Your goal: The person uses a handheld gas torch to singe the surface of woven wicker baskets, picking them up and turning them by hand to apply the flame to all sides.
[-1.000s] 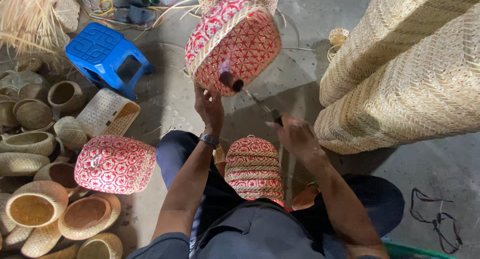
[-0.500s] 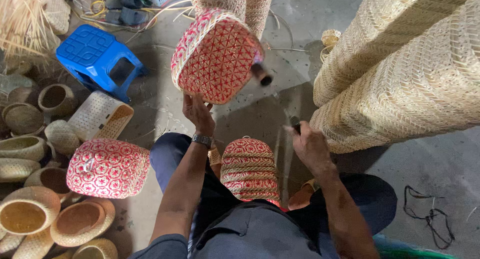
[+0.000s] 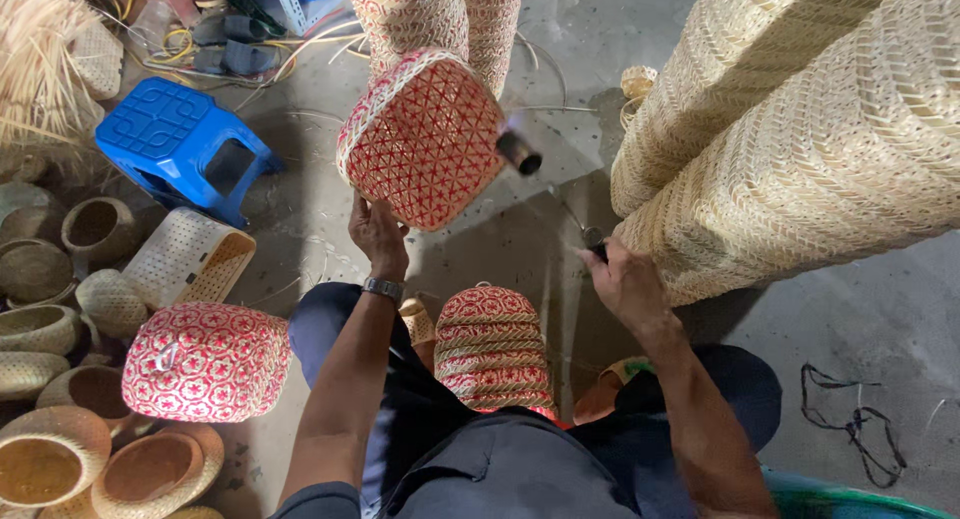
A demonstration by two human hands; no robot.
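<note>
left hand grips the red-and-white woven basket by its lower edge, fingers curled on the rim, holding it up off the concrete floor w/ the patterned base turned toward the camera. right hand is closed round the handle of a small gas torch; the nozzle sits just beside the basket's right side, w/ what looks like a faint flame at the tip. judging from that, the step is singeing loose fibres off the weave. to do it well: keep the flame just grazing the surface, not parked on one spot, since thin cane scorches fast; turn the basket w/ the left wrist so each face passes the nozzle; keep fingers on the far rim, away from the heat. watch the tall pale woven stacks right by the torch hand, and the second red basket btwn the knees. a similar one lies by the left leg.
</note>
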